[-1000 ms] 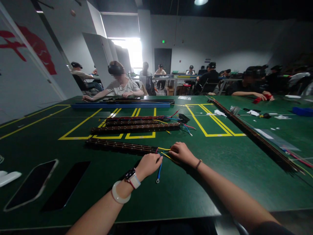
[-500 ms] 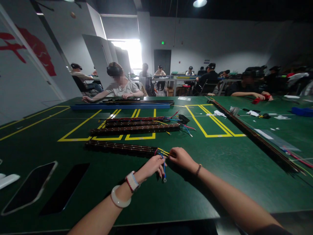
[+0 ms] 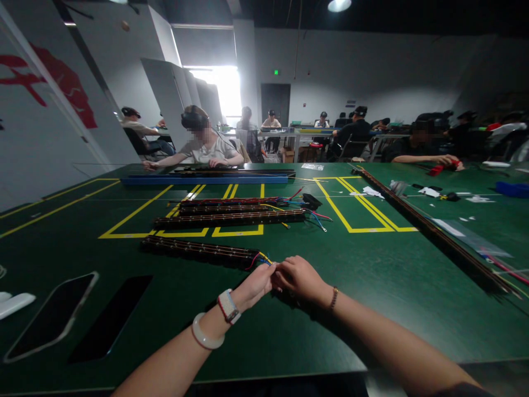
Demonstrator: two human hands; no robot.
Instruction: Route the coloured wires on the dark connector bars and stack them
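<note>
Pinching the wire ends (image 3: 266, 259) of the nearest dark bundle (image 3: 200, 251), your left fingers (image 3: 270, 268) and right fingers (image 3: 282, 272) are meeting; three more bundles (image 3: 229, 219) are lying beyond.

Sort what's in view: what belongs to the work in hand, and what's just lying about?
Work in hand:
- left hand
- right hand
- coloured wires
- nearest black bundle

Seemingly lying about:
- white-edged phone
- dark phone
- white scraps

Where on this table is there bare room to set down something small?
Bare table shows between the right forearm and the long strip at right; a smaller patch lies between the left forearm and the nearer phone. It is crowded where the left hand and right hand meet near the wires, and among the grouped strips beyond.
</note>
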